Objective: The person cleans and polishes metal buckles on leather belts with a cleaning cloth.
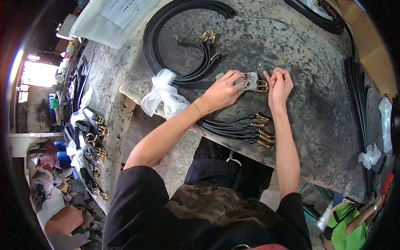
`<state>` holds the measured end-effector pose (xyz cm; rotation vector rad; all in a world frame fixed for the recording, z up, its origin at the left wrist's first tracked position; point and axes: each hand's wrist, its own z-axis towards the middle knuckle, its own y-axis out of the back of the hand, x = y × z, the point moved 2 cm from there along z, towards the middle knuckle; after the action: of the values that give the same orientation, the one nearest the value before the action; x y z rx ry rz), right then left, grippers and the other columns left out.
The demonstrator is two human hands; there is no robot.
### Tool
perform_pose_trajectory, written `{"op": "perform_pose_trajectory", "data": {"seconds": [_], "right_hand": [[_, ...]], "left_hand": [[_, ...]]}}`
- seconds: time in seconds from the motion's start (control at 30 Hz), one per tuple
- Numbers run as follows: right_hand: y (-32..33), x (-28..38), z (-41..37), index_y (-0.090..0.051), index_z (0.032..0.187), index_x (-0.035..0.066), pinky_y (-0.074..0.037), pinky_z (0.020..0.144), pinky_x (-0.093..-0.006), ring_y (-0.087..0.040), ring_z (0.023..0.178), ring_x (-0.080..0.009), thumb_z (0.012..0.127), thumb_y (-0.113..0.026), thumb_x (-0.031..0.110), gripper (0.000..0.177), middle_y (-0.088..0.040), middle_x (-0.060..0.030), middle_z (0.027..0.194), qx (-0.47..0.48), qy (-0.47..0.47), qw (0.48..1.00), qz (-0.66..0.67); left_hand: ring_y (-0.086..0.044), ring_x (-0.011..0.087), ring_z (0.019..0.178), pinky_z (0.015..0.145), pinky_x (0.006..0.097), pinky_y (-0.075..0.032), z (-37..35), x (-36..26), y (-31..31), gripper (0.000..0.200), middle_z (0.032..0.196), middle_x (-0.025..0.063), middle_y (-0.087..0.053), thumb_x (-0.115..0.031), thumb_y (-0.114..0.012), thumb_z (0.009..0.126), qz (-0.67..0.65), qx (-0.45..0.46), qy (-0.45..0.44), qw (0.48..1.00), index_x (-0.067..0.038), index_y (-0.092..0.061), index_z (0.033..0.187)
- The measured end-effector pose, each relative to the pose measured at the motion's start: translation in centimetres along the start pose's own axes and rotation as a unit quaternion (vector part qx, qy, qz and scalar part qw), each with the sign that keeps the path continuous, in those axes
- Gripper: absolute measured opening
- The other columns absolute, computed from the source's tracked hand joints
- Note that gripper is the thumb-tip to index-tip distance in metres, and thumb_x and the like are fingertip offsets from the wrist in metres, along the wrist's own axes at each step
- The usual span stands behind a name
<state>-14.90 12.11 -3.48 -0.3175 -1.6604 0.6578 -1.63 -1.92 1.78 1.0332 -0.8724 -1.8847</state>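
A black belt (pixel 196 85) lies across the worktable with its gold buckle (pixel 263 86) pointing right. My left hand (pixel 227 89) presses a crumpled grey cloth (pixel 251 81) onto the belt just beside the buckle, fingers closed on it. My right hand (pixel 280 85) is just right of the buckle, its fingers pinched around a thin green object (pixel 266 66) whose kind I cannot make out. Below my hands lies a row of black belts (pixel 233 129) with gold buckles. Above left, a coiled bundle of belts (pixel 152 46) has more buckles at its inner end.
White plastic wrap (pixel 164 93) bunches around the coiled belts. A labelled plastic bag (pixel 112 25) is at the table's upper left. More wrapped belts (pixel 358 100) lie on the right. Buckled belts (pixel 98 146) line the left table. A co-worker's arm (pixel 362 218) is at lower right, near a red object (pixel 387 183).
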Motion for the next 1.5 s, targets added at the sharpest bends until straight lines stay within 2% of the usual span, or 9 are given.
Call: {"op": "perform_pose_trajectory", "data": {"seconds": [0.23, 0.4, 0.53, 0.67, 0.9, 1.07, 1.13, 1.27, 1.5], "right_hand": [[-0.3, 0.2, -0.1, -0.055, 0.092, -0.005, -0.055, 0.092, -0.0421, -0.040, 0.057, -0.0060, 0.092, -0.054, 0.001, 0.006, -0.044, -0.0011, 0.068, 0.010, -0.006, 1.000, -0.023], [-0.4, 0.7, -0.2, -0.055, 0.090, -0.002, -0.054, 0.093, -0.0455, -0.039, 0.055, -0.0072, 0.092, -0.054, 0.003, 0.005, -0.044, -0.0008, 0.067, 0.016, -0.014, 0.999, 0.034], [0.1, 1.5, 0.1, -0.054, 0.088, 0.000, -0.052, 0.094, -0.0474, -0.040, 0.056, -0.0089, 0.093, -0.054, 0.004, 0.006, -0.044, -0.0013, 0.068, -0.030, -0.055, 0.994, 0.090], [0.9, 1.4, 0.9, -0.053, 0.083, 0.003, -0.050, 0.089, -0.0449, -0.041, 0.060, -0.0108, 0.092, -0.055, 0.005, 0.009, -0.044, -0.0018, 0.070, -0.030, -0.070, 0.982, 0.175], [1.2, 1.1, 1.0, -0.055, 0.086, 0.002, -0.050, 0.086, -0.0435, -0.042, 0.062, -0.0119, 0.091, -0.056, 0.005, 0.007, -0.047, -0.0027, 0.072, -0.020, -0.079, 0.981, 0.174], [1.5, 0.9, 1.4, -0.057, 0.089, 0.003, -0.049, 0.087, -0.0429, -0.043, 0.063, -0.0126, 0.091, -0.057, 0.006, 0.004, -0.047, -0.0026, 0.073, -0.002, -0.093, 0.977, 0.190], [1.9, 0.8, 1.7, -0.057, 0.089, 0.003, -0.049, 0.088, -0.0427, -0.043, 0.064, -0.0127, 0.091, -0.058, 0.007, 0.004, -0.048, -0.0026, 0.074, 0.005, -0.102, 0.976, 0.191], [1.4, 1.3, 1.3, -0.053, 0.088, 0.006, -0.045, 0.095, -0.0422, -0.044, 0.064, -0.0114, 0.095, -0.053, 0.010, 0.009, -0.048, -0.0001, 0.072, 0.013, -0.114, 0.979, 0.167], [2.0, 0.8, 1.8, -0.057, 0.096, 0.004, -0.047, 0.093, -0.0431, -0.045, 0.066, -0.0128, 0.092, -0.058, 0.007, 0.005, -0.051, -0.0021, 0.077, 0.021, -0.119, 0.976, 0.183]], "left_hand": [[-0.057, 0.0316, 0.107, 0.092, 0.0377, -0.048, -0.4, 1.7, 1.2, 0.024, 0.108, 0.0140, -0.059, 0.004, -0.065, 0.065, -0.104, 0.049, -0.041, 0.992, 0.001, -0.066, 0.088], [-0.065, 0.0213, 0.092, 0.084, 0.0315, -0.049, 0.5, 2.8, 0.7, 0.022, 0.100, 0.0113, -0.067, 0.002, -0.061, 0.078, -0.275, -0.081, 0.281, 0.916, 0.000, -0.068, 0.099], [-0.058, 0.0306, 0.105, 0.093, 0.0391, -0.045, 1.7, 0.1, -0.8, 0.035, 0.113, 0.0132, -0.060, -0.011, -0.069, 0.078, -0.100, 0.014, 0.041, 0.994, -0.001, -0.063, 0.111], [-0.051, 0.0302, 0.113, 0.094, 0.0436, -0.040, 1.2, -0.1, -1.5, 0.037, 0.120, 0.0099, -0.054, -0.013, -0.070, 0.076, -0.008, 0.034, -0.018, 0.999, -0.007, -0.061, 0.111], [-0.048, 0.0285, 0.115, 0.091, 0.0422, -0.039, 2.1, -0.4, -1.2, 0.037, 0.120, 0.0084, -0.053, -0.006, -0.067, 0.069, 0.073, 0.100, -0.071, 0.990, -0.013, -0.062, 0.106], [-0.052, 0.0272, 0.111, 0.092, 0.0385, -0.040, 2.2, 0.7, -1.6, 0.030, 0.116, 0.0075, -0.057, 0.002, -0.060, 0.066, -0.120, 0.080, 0.013, 0.989, -0.011, -0.067, 0.092], [-0.062, 0.0289, 0.091, 0.087, 0.0385, -0.049, 2.5, 2.8, -1.0, 0.025, 0.103, 0.0152, -0.066, -0.006, -0.053, 0.071, -0.515, 0.005, 0.203, 0.833, 0.000, -0.066, 0.092], [-0.061, 0.0325, 0.085, 0.086, 0.0453, -0.049, 0.7, 7.0, -1.7, 0.032, 0.094, 0.0188, -0.064, -0.023, -0.043, 0.082, -0.718, -0.283, 0.373, 0.515, 0.003, -0.061, 0.084], [-0.058, 0.0310, 0.080, 0.078, 0.0458, -0.048, 0.5, 6.7, 0.0, 0.037, 0.077, 0.0137, -0.061, -0.037, -0.044, 0.085, -0.706, -0.302, 0.327, 0.551, -0.002, -0.056, 0.080]]}}
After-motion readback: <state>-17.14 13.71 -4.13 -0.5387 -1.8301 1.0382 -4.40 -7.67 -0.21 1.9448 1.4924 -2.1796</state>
